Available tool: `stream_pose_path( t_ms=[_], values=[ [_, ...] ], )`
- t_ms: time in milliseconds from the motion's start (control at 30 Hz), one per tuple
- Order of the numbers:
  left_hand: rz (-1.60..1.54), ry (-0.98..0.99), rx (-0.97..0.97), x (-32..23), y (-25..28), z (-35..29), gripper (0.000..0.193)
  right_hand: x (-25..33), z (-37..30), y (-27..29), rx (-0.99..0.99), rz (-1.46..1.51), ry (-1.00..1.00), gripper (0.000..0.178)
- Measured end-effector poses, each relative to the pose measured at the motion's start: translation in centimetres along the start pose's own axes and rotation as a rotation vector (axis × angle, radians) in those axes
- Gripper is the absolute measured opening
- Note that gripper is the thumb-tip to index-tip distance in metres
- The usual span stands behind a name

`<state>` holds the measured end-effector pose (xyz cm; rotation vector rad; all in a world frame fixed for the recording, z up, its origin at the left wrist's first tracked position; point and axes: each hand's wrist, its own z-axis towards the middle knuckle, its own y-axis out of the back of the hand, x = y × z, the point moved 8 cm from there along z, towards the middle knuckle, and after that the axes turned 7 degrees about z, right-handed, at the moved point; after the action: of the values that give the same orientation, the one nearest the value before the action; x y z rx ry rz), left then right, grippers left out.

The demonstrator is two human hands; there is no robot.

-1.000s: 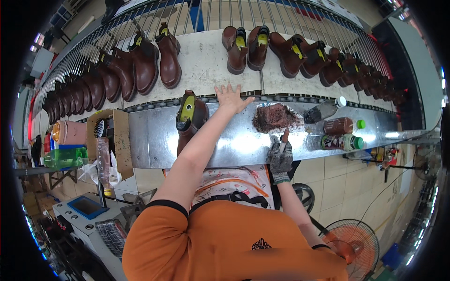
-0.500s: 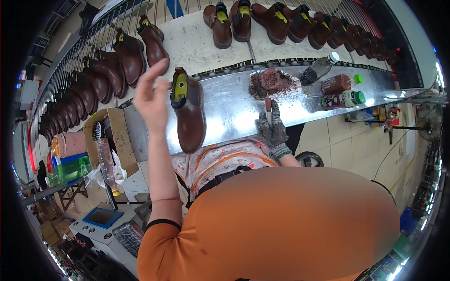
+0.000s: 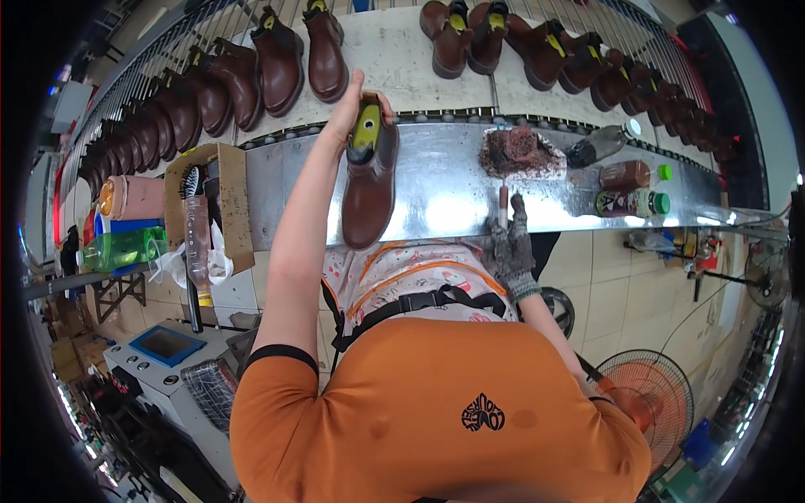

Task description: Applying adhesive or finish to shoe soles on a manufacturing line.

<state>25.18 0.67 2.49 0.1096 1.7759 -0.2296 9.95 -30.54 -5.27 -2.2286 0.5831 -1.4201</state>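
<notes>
A brown ankle boot (image 3: 367, 210) with a yellow-green lining stands on the metal worktop, its toe toward me. My bare left hand (image 3: 350, 113) is closed around the top of its shaft, with fingers curled over the far right side. On the right, my right hand (image 3: 511, 251) wears a dirty grey knitted glove and is at the worktop's near edge. Between its fingers is a slim tool (image 3: 503, 201) with a reddish-brown end, pointing away from me. Just beyond the tool, a crumbly dark red-brown lump (image 3: 516, 151) lies on a pale sheet.
Similar boots (image 3: 281, 63) line the rack behind, left and right. A dark bottle (image 3: 599, 144), a brown-filled bottle (image 3: 629, 174) and a green-capped bottle (image 3: 629, 204) lie right of the lump. At left a cardboard box (image 3: 231, 201) holds a hairbrush (image 3: 193, 180) and a clear bottle.
My left hand, raised and apart from the boot before, has come down and taken hold of its top. The right hand with the tool has drawn slightly back from the lump. The view has shifted.
</notes>
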Motion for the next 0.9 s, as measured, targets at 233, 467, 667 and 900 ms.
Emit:
stream_pose_path(
  t_ms=[233,467,667,900],
  values=[
    [-0.021,-0.655,0.165,-9.3,-2.9,-8.1,0.085,3.4,-1.5,-1.7,-0.04,-0.141,0.129,0.07],
    [-0.016,-0.808,0.149,-10.2,-5.1,-11.7,0.078,5.6,-1.4,-1.8,0.064,-0.49,0.288,0.024],
    [-0.007,-0.795,0.194,-10.5,-5.7,-11.8,0.075,9.5,-2.1,-5.7,0.158,-0.467,0.038,0.023],
    [0.019,-0.801,0.291,-10.6,-7.0,-11.8,0.076,16.2,-4.6,-18.4,0.637,-1.249,0.611,0.024]
  ],
)
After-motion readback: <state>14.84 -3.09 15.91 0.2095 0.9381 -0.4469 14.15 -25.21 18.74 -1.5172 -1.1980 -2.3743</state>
